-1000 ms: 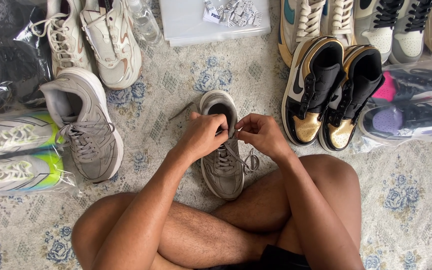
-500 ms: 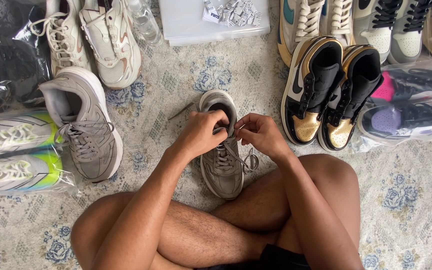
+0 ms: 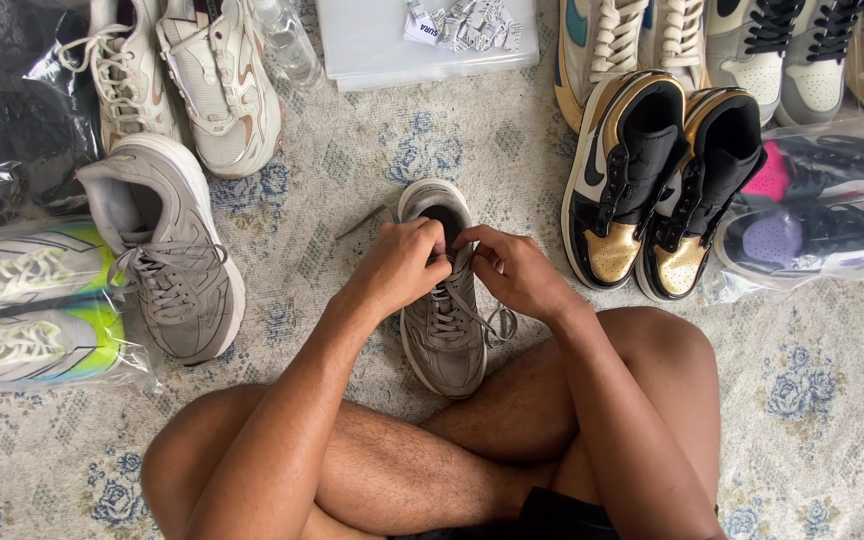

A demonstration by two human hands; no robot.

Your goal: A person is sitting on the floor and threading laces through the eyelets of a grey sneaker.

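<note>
The left hand (image 3: pixel 402 265) and right hand (image 3: pixel 517 270) have their fingers closed, pinching the laces of one grey sneaker (image 3: pixel 442 320) directly under them. One matching grey sneaker (image 3: pixel 167 255) lies well left of the fingers, and two black-gold sneakers (image 3: pixel 662 190) stand just right.

Soft, even daylight fills the view, bright without harsh contrast. Shadows are faint and short, gathered under the crossed legs and beside the grey sneaker (image 3: pixel 444 320). Glare streaks the clear plastic bags (image 3: pixel 22 300) at the left and right edges. Focus is sharp throughout, with slight wide-angle stretching toward the corners.
</note>
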